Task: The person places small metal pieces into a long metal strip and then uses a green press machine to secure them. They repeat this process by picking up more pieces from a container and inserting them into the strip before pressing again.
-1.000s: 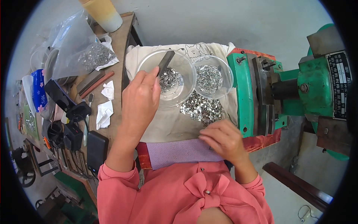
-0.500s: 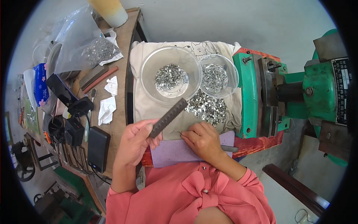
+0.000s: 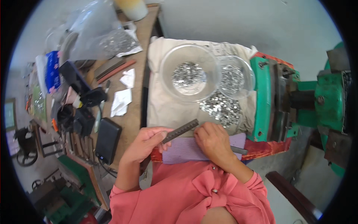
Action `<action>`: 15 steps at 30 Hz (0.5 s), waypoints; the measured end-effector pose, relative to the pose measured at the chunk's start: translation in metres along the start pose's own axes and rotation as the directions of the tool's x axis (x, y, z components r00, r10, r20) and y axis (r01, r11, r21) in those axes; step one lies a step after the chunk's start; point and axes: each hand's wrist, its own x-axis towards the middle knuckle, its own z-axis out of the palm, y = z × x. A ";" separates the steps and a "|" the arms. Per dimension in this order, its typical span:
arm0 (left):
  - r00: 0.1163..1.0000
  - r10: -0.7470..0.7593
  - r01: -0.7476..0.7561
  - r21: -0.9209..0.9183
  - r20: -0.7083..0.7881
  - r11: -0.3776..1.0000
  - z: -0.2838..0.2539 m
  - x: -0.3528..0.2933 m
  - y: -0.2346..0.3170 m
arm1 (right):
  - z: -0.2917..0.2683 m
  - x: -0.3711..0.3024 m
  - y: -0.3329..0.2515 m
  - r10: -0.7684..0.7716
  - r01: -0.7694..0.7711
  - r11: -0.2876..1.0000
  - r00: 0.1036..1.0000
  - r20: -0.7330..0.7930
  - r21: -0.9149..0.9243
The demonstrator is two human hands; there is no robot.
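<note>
My left hand (image 3: 142, 144) grips one end of a dark metal bar with a row of notches (image 3: 181, 130), thumb on top. The bar slopes up to the right, its far end beside my right fingers. Closed, with fingertips pinched together, my right hand (image 3: 213, 141) is over a purple ribbed mat (image 3: 178, 154); anything in the pinch is hidden. A flat grey metal strip (image 3: 238, 150) sticks out from beneath this hand. Just beyond lies a loose heap of small shiny metal pieces (image 3: 225, 112) on a beige cloth (image 3: 158, 108).
Behind the heap stand a large clear tub (image 3: 165, 74) and a smaller clear tub (image 3: 250, 84), both holding metal pieces. A green machine vise (image 3: 260, 104) borders the right. On the left bench are a black power bank (image 3: 108, 140), crumpled tissue (image 3: 121, 101) and a plastic bag of metal parts (image 3: 117, 43).
The notched bar has come down and tilted flatter, its far end now close to my right fingers. The whole view has shifted, so the surroundings appear farther right.
</note>
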 end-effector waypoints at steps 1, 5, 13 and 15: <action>1.000 -0.011 0.011 0.021 0.012 1.000 -0.004 0.000 -0.002 | -0.001 -0.002 0.000 0.003 -0.003 1.000 0.999 0.032 -0.020; 0.999 -0.035 0.033 0.053 0.040 0.998 -0.019 -0.008 -0.004 | -0.006 -0.006 -0.001 0.034 -0.035 0.999 0.999 0.014 0.040; 0.977 -0.091 0.058 0.171 0.191 0.983 -0.030 -0.007 -0.016 | -0.003 -0.005 -0.008 0.078 -0.077 0.997 0.994 0.077 -0.017; 0.970 -0.110 0.067 0.197 0.218 0.978 -0.030 -0.007 -0.015 | -0.005 -0.005 -0.004 0.052 -0.048 0.998 0.992 0.113 -0.035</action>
